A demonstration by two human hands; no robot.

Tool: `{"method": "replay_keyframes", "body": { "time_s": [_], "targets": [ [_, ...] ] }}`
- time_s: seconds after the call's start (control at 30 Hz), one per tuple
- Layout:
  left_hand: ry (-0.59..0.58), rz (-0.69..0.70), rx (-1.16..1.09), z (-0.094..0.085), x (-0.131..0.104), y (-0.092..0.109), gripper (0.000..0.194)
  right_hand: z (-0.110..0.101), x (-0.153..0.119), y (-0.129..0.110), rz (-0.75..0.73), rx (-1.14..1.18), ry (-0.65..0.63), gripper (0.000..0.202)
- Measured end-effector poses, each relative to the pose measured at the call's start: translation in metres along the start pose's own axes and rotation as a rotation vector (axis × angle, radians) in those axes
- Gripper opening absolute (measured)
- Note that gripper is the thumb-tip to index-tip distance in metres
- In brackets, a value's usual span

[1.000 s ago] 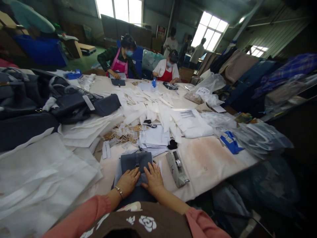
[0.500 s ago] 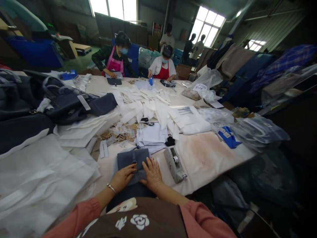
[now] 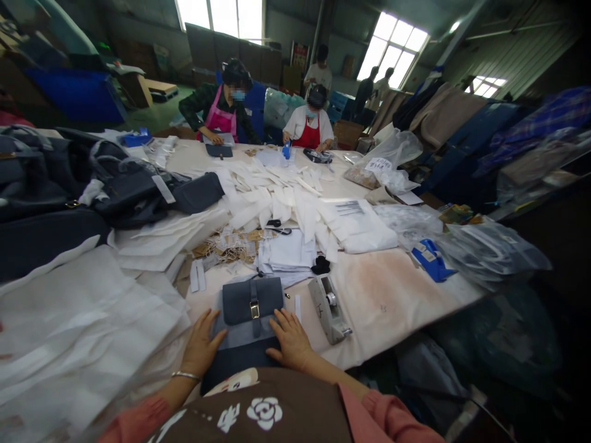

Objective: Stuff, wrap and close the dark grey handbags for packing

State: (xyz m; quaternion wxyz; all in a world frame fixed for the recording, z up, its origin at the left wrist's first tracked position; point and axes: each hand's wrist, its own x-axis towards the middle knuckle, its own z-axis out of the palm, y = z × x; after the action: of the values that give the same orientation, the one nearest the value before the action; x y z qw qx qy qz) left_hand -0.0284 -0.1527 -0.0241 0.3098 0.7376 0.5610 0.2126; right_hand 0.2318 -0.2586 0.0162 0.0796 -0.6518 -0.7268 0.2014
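A dark blue-grey handbag (image 3: 252, 299) lies on the table in front of me, with a strap and a gold buckle (image 3: 254, 309) at its middle. A lighter, filmy sheet (image 3: 240, 337) shows under its flap, over the lower part of the bag. At the bag's left edge is my left hand (image 3: 202, 344), fingers apart and holding nothing. My right hand (image 3: 292, 338) rests along the right edge, its fingers spread on the sheet and bag. Just right of that hand stands a grey tape dispenser (image 3: 329, 307).
Loose white sheets (image 3: 92, 332) and dark bags (image 3: 124, 178) cover the left side. White paper (image 3: 286, 251) and tags with strings (image 3: 231, 244) lie beyond the handbag. A blue tape dispenser (image 3: 431, 259) sits near the right edge. Two people work across the table.
My left hand has left the buckle and moved left and down to the bag's left edge. The right hand remains at the right side, slightly lower on the bag.
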Motion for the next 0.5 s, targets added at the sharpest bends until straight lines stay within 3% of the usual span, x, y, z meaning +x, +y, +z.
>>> {"method": "replay_keyframes", "body": {
  "time_s": [0.07,0.13,0.37,0.5],
  "targets": [
    [0.013,-0.264,-0.157,0.003,-0.002,0.001,0.073,0.000,-0.002,-0.002,-0.003,0.002,-0.010,0.071],
    [-0.089,-0.399,-0.290,0.002,0.000,0.002,0.076,-0.001,-0.002,-0.004,0.002,0.002,-0.008,0.066],
    [-0.470,-0.474,-0.466,-0.017,0.021,-0.011,0.059,-0.010,0.006,-0.016,0.045,-0.021,0.062,0.064],
    [-0.607,-0.436,-0.461,-0.023,0.032,-0.013,0.059,-0.020,0.030,-0.025,0.182,-0.050,0.158,0.050]
  ]
}}
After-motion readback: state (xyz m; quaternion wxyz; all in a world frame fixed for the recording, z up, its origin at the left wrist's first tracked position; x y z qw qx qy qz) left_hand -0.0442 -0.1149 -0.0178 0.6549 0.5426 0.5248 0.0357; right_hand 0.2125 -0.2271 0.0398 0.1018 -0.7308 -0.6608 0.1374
